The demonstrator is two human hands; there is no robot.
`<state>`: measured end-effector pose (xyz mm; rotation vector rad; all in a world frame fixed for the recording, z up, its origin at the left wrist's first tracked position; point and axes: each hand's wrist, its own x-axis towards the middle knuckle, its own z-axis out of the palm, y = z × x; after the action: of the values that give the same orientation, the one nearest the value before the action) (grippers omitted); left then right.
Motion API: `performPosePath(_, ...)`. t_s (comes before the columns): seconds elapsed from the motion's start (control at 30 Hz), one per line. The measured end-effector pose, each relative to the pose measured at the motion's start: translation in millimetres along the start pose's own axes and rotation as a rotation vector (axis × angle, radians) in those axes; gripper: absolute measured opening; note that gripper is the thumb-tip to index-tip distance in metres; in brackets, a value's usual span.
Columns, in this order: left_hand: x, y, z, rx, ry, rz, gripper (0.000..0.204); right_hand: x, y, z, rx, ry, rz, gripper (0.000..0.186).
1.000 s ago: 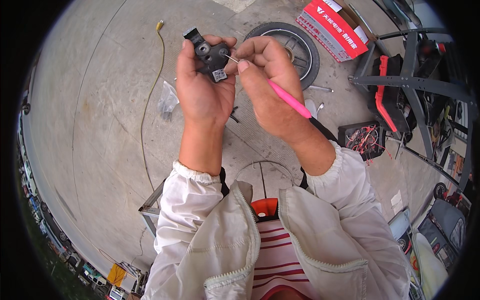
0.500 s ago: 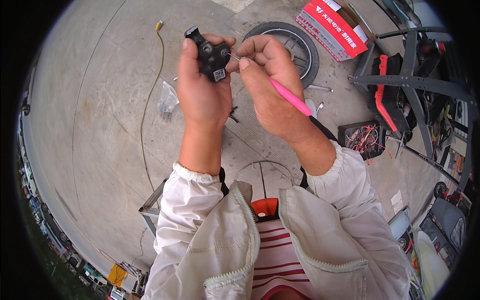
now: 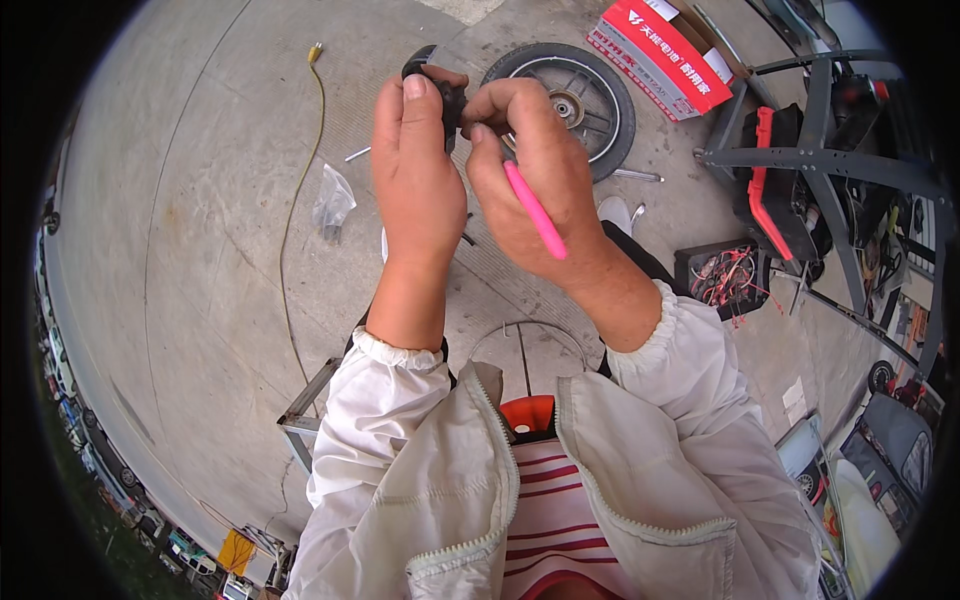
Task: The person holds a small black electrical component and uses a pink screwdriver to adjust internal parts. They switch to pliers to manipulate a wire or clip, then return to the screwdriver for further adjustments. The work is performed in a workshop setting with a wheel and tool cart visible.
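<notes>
The small black moulded part [image 3: 453, 108], which looks like hard plastic, is up in my hands, seen nearly edge-on and just left of the black-tyred wheel with dark spokes [image 3: 619, 125] that lies flat on the grey concrete floor [image 3: 215, 200]; much of the part is covered by my fingers. My left hand [image 3: 418, 165] is closed around it, thumb laid along the near side, and the part's curved black end sticks out past my fingertips, away from me. My right hand [image 3: 535, 160], which hides some of the wheel's left edge, pinches a slim tool with a smooth, rounded pink handle [image 3: 536, 212]; the handle slants back across my palm, while the tool's working end is hidden, so I cannot tell whether it touches the part. Just right of the wheel, on its near side, lies a slim silver metal bar [image 3: 638, 175]. A red and white cardboard box [image 3: 660, 55] sits beyond the wheel to its right. Nearer me and right of the wheel is a shallow black tray of tangled red wires [image 3: 728, 278]. Well left of the wheel run a yellow cord with a plug [image 3: 319, 110] and, closer to me, a crumpled clear plastic bag [image 3: 334, 200].
</notes>
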<state>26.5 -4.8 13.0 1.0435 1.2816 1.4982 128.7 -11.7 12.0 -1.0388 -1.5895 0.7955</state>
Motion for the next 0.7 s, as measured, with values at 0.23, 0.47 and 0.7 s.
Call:
performPosePath(0.23, 4, -2, -6, -0.087, -0.024, -0.102, 0.039, 1, 5, 0, -0.146, -0.026, -0.127, 0.021)
performPosePath(0.47, 13, -13, -28, -0.858, -0.129, -0.381, 0.045, 9, -10, -10, 0.634, -0.022, 0.387, 0.016)
performPosePath(0.7, 14, -8, -26, -0.896, -0.095, -0.437, 0.046, 7, -8, -7, 0.644, -0.065, 0.382, 0.017)
